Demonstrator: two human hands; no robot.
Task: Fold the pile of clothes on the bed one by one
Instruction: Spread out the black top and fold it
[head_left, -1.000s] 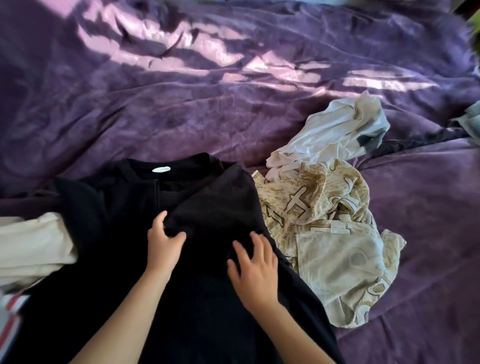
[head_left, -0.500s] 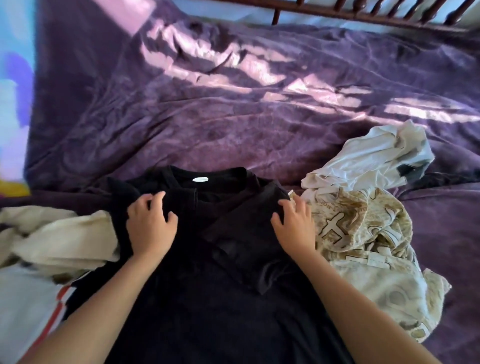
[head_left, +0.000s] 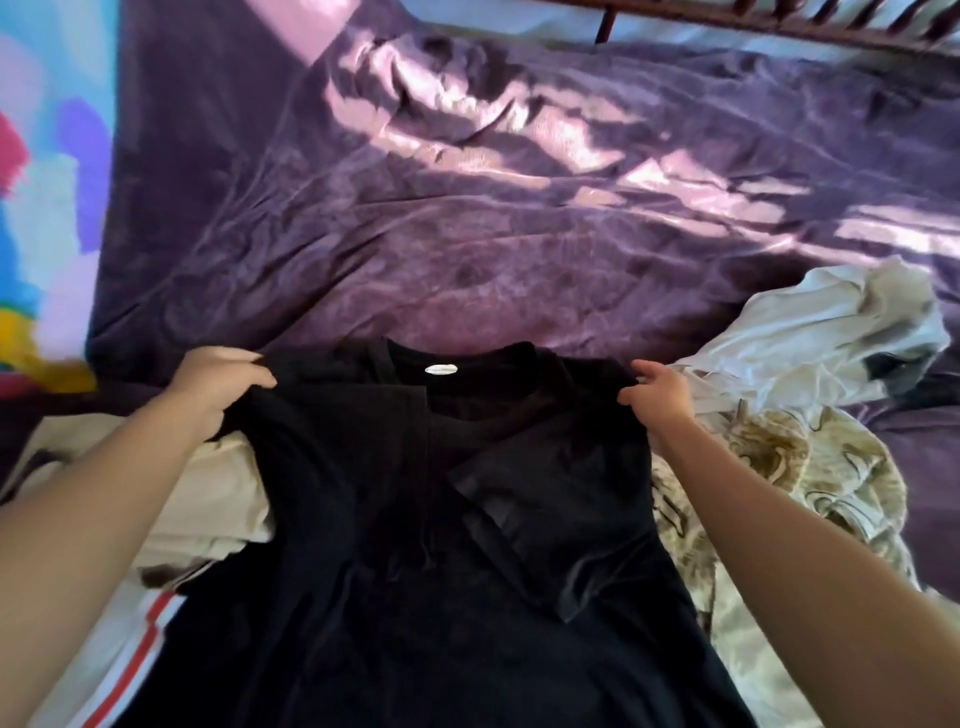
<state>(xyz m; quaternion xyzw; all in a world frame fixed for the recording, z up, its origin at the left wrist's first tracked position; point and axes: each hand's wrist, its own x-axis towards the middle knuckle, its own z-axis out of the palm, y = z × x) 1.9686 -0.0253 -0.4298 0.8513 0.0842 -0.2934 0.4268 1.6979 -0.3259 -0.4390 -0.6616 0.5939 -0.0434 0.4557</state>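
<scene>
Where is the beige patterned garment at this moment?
The beige patterned garment lies at right in the head view, beside the black shirt, below the grey garment.

I'm in a bedroom at home: a rumpled purple bed cover (head_left: 467, 234) fills my view, a dark wooden spindle rail (head_left: 779, 15) runs along its far side, and loose clothes (head_left: 810, 332) lie heaped on it.

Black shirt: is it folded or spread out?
Partly folded: the black shirt has its sides turned in, yet lies full length. Left hand and right hand hold its shoulders.
</scene>
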